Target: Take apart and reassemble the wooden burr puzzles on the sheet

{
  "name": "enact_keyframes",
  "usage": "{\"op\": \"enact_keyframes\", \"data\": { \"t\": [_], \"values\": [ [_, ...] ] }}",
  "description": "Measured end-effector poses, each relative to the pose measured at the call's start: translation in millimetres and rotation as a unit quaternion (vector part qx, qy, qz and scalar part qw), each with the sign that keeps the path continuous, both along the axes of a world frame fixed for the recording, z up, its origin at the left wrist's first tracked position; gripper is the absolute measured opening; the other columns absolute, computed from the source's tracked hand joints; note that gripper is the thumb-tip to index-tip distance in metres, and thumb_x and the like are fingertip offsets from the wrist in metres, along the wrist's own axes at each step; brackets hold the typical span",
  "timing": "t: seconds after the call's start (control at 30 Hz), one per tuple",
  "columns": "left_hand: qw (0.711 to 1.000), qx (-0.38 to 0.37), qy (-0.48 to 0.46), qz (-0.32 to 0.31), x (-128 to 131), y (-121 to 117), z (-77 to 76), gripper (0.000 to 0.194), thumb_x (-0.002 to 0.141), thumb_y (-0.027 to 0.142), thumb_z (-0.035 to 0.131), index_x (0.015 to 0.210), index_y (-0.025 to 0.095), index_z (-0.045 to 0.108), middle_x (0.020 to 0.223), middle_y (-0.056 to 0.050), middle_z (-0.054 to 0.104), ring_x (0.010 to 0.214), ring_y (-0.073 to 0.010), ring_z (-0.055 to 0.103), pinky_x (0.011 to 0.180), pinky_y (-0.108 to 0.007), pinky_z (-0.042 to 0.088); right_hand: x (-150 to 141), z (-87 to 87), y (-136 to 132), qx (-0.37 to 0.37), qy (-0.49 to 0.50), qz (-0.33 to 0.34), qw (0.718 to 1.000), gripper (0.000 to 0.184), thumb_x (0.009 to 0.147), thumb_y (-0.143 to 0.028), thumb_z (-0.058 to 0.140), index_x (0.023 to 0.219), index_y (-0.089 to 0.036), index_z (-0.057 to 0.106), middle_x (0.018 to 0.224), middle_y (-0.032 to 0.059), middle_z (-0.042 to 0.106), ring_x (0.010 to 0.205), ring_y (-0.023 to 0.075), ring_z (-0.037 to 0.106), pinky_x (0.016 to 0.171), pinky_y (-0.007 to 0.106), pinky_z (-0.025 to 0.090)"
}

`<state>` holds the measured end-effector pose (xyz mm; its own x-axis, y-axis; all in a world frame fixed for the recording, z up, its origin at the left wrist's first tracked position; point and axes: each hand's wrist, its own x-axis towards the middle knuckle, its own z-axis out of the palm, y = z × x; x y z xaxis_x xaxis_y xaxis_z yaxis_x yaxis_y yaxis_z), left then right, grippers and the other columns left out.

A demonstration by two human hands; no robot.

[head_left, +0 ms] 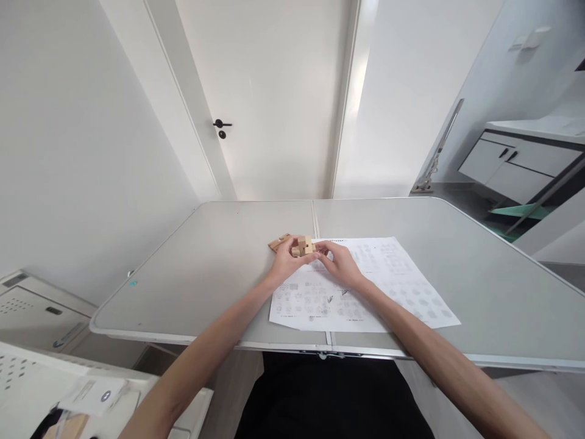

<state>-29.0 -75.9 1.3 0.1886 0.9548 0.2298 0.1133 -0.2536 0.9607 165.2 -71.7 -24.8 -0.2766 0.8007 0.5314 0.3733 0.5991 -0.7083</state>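
Note:
Between my two hands is a small wooden block puzzle (303, 246), made of pale interlocking pieces. My left hand (286, 260) has its fingers and thumb closed around the left side of it. On the other side, my right hand (339, 261) pinches the puzzle's right end between thumb and fingers. Behind my left hand lie loose wooden pieces (275, 243) on the table. Under both hands a large white printed sheet (411, 286) with rows of small diagrams is spread out. My fingers hide part of the puzzle.
The grey folding table (183, 268) has a seam down its middle and a metal rim. A white door (274, 91) stands beyond its far edge. White metal cabinets (41, 305) are at lower left. A mop (439, 149) and a sink cabinet (521, 158) are at the right.

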Motion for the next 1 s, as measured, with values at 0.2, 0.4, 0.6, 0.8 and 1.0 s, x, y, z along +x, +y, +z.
{"op": "enact_keyframes", "data": {
  "t": [0.2, 0.4, 0.6, 0.8, 1.0],
  "values": [
    [1.0, -0.006, 0.015, -0.005, -0.6, 1.1, -3.7, 0.054, 0.073, 0.049, 0.087, 0.109, 0.018, 0.061, 0.099, -0.006, 0.067, 0.081, -0.017, 0.066, 0.066, -0.026, 0.053, -1.9, 2.6, -2.5, -0.047, 0.025, 0.019, 0.998, 0.028, 0.099, -0.049, 0.059, 0.104, -0.023, 0.07, 0.095, 0.0064, 0.077, 0.082, 0.0233, 0.069, 0.077, 0.037, 0.053],
    [0.999, 0.009, 0.047, -0.022, -1.6, 2.3, -3.4, 0.056, 0.077, 0.049, 0.084, 0.118, 0.017, 0.061, 0.102, -0.008, 0.068, 0.081, -0.0187, 0.068, 0.071, -0.029, 0.053, -3.3, 2.5, -2.3, -0.063, 0.04, 0.011, 0.997, 0.032, 0.095, -0.054, 0.063, 0.101, -0.024, 0.067, 0.085, 0.0045, 0.075, 0.074, 0.0208, 0.067, 0.07, 0.034, 0.052],
    [0.997, 0.02, 0.072, -0.033, -1.1, 0.5, -0.5, 0.055, 0.082, 0.049, 0.079, 0.125, 0.02, 0.059, 0.117, -0.011, 0.068, 0.103, -0.0241, 0.067, 0.085, -0.033, 0.053, -6.0, 3.4, -4.7, -0.086, 0.059, 0.048, 0.993, 0.059, 0.09, -0.048, 0.068, 0.138, -0.023, 0.046, 0.083, 0.0001, 0.07, 0.07, 0.0178, 0.063, 0.072, 0.034, 0.054],
    [0.992, 0.017, 0.119, -0.025, -3.2, 0.5, -2.9, 0.056, 0.082, 0.052, 0.077, 0.126, 0.022, 0.06, 0.117, -0.01, 0.068, 0.106, -0.0259, 0.066, 0.088, -0.035, 0.051, -2.6, 6.6, -5.0, -0.115, 0.052, 0.086, 0.988, 0.063, 0.09, -0.044, 0.068, 0.145, -0.023, 0.047, 0.081, -0.0009, 0.067, 0.071, 0.0168, 0.061, 0.074, 0.034, 0.054],
    [0.993, 0.011, 0.111, -0.044, -5.6, 1.3, -1.2, 0.055, 0.087, 0.057, 0.07, 0.127, 0.021, 0.057, 0.121, -0.011, 0.066, 0.109, -0.0251, 0.065, 0.087, -0.033, 0.051, -2.2, 8.3, -2.5, -0.187, 0.095, 0.113, 0.971, 0.066, 0.088, -0.053, 0.07, 0.143, -0.023, 0.049, 0.084, 0.0009, 0.067, 0.074, 0.0182, 0.063, 0.073, 0.035, 0.055]
  ]
}}
